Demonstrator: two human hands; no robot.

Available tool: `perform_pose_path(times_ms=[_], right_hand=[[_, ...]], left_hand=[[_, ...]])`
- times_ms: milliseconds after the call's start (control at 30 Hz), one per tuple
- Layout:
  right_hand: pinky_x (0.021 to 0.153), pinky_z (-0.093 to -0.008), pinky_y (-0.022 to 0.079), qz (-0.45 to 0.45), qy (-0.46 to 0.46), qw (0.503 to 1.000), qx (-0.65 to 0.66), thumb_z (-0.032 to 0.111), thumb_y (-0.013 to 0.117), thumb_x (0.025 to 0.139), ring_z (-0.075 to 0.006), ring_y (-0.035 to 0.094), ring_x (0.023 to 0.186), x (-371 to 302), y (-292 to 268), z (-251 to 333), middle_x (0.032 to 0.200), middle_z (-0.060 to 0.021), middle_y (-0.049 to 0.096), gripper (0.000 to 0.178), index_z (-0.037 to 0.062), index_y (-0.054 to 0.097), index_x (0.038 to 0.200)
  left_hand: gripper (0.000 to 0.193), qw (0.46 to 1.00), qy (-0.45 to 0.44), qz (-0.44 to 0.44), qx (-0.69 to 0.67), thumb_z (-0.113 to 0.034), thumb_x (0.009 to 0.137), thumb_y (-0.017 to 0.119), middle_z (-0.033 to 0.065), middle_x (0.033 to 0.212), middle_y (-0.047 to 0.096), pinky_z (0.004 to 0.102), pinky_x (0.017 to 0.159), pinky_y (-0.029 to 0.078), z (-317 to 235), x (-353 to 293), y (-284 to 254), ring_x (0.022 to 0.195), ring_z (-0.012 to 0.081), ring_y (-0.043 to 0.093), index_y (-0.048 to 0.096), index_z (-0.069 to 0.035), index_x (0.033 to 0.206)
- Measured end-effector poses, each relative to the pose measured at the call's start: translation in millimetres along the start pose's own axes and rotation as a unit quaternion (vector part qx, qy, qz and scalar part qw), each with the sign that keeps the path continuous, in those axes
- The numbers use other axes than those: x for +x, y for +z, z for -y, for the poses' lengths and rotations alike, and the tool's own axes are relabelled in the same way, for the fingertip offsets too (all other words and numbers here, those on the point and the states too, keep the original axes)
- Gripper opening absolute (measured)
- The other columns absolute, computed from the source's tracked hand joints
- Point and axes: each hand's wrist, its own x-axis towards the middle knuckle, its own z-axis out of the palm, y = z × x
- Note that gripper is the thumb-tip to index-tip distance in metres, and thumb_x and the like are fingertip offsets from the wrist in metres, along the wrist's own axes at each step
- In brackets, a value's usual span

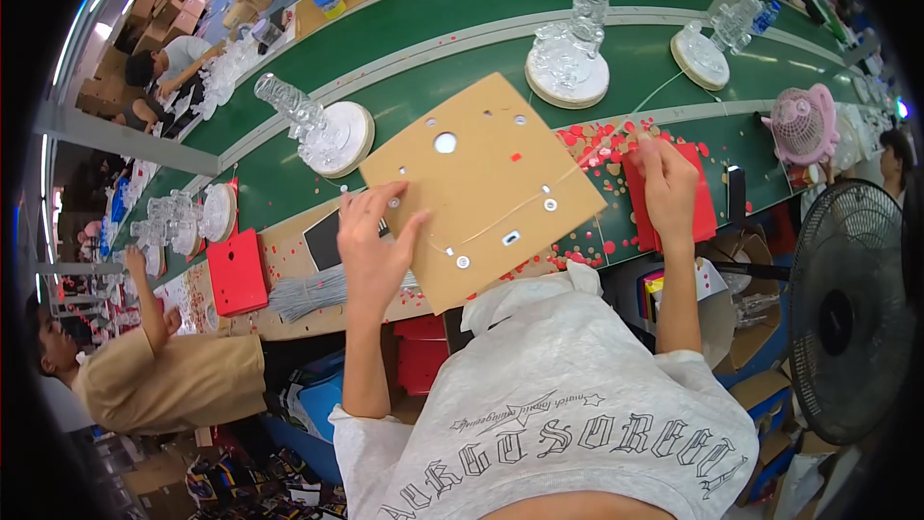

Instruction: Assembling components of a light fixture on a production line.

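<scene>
A square brown cardboard panel (pixel 462 173) with round holes lies tilted in front of me, its near corner by my shirt. Over its left edge is my left hand (pixel 373 239), thumb and forefinger spread apart at the board's face. A thin pale wire (pixel 500 220) runs across the panel, through small white-ringed openings near its lower side. Beyond the panel's right edge, my right hand (pixel 662 178) is closed in a pinch on this wire, above a stack of red square sheets (pixel 701 200). What lies under the left palm is hidden.
Clear glass-like pieces on round white bases (pixel 345 140) stand along the green conveyor (pixel 433 87). Red paper dots litter the worktop around a bundle of grey wires (pixel 306 295). A pink fan (pixel 804 125) and a large black fan (pixel 852 313) are at right; a co-worker (pixel 164 366) is at left.
</scene>
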Motion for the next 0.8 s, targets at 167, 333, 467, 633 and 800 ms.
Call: perform_pose_path(times_ms=[167, 333, 467, 633, 800], right_hand=[[0.089, -0.0326, 0.052, 0.081, 0.097, 0.914, 0.387, 0.032, 0.044, 0.108, -0.0196, 0.067, 0.105, 71.6, 40.6, 11.9, 0.125, -0.0161, 0.068, 0.055, -0.0022, 0.038, 0.151], [0.076, -0.0281, 0.054, 0.03, 0.056, 0.891, 0.449, 0.021, 0.048, 0.107, -0.0169, 0.067, 0.09, 136.3, 55.9, 20.8, 0.111, -0.0142, 0.07, 0.041, 0.001, 0.051, 0.143], [0.066, -0.0245, 0.044, 0.046, -0.003, 0.871, 0.49, 0.017, 0.056, 0.104, -0.0074, 0.05, 0.071, 161.5, 46.3, 40.2, 0.091, -0.001, 0.062, 0.04, 0.0007, 0.055, 0.141], [0.067, -0.0269, 0.048, 0.24, -0.158, 0.93, 0.227, 0.008, 0.061, 0.096, -0.0103, 0.059, 0.075, 126.2, 52.3, 52.1, 0.089, 0.0001, 0.065, 0.02, 0.0053, 0.074, 0.11], [0.071, -0.0383, 0.054, 0.386, -0.359, 0.848, -0.065, 0.009, 0.069, 0.084, -0.0256, 0.066, 0.077, 85.6, 54.4, 35.2, 0.091, -0.0074, 0.067, 0.019, 0.012, 0.08, 0.099]], left_hand=[[0.055, 0.973, 0.185, 0.003, 0.135, -0.027, 0.089, 0.071, 0.0181, 0.153, 0.043, 0.0575, 0.118, 0.023, -51.7, 35.5, 17.7, 0.144, 0.0353, 0.037, 0.057, -0.01, 0.139], [0.064, 0.972, 0.175, 0.158, 0.023, -0.028, 0.092, 0.065, 0.0151, 0.162, 0.032, 0.0512, 0.122, 0.019, -61.2, 34.3, 38.5, 0.15, 0.0356, 0.028, 0.046, -0.013, 0.151], [0.065, 0.966, 0.196, 0.167, -0.014, -0.025, 0.088, 0.071, 0.0146, 0.159, 0.036, 0.0505, 0.12, 0.027, -71.5, 26.7, 35.8, 0.147, 0.0363, 0.034, 0.05, -0.012, 0.148], [0.071, 0.986, 0.144, 0.074, -0.038, -0.022, 0.085, 0.076, 0.0183, 0.153, 0.041, 0.0469, 0.116, 0.035, -60.8, 20.4, 45.5, 0.142, 0.038, 0.04, 0.047, -0.008, 0.148], [0.077, 0.987, 0.121, 0.056, -0.088, -0.023, 0.084, 0.076, 0.0234, 0.146, 0.044, 0.0463, 0.113, 0.037, -60.9, 29.5, 35.1, 0.136, 0.0393, 0.044, 0.042, -0.006, 0.151]])
